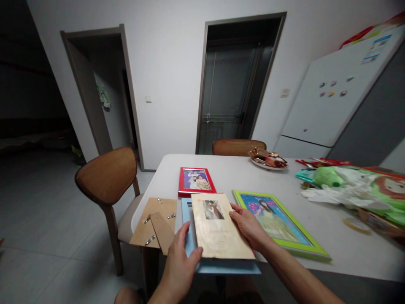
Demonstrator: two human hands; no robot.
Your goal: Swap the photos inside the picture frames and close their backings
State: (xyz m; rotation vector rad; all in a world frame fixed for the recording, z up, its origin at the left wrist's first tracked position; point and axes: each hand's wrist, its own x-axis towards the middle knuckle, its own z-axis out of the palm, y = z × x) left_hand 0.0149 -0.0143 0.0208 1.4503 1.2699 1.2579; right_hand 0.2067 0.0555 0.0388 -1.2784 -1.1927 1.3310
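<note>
between the fingers of the left hand [180,259] and those of the right hand [248,226], a cream printed sheet [218,236] is lying over a light-blue frame [228,267]; whether it is resting on the frame or hovering just above, i cannot tell. the right fingers are gripping the sheet by its right edge, while the left ones are curving around its lower left corner, thumb meeting the paper; how firmly they are closing, i cannot tell. just left of the left fingers, a brown backing board [139,232] with metal clips is sitting on the desk [228,177]. beyond the fingers a red frame [182,182] is lying face up, and right beside the right fingers a green frame [300,249] is doing the same. the sheet is looking light, thin and fairly bendy, likely to crease if pinched hard, so opposite edges are offering the best hold, away from the small printed picture; the frame is seeming stiffer, its outer border inviting a grip.
</note>
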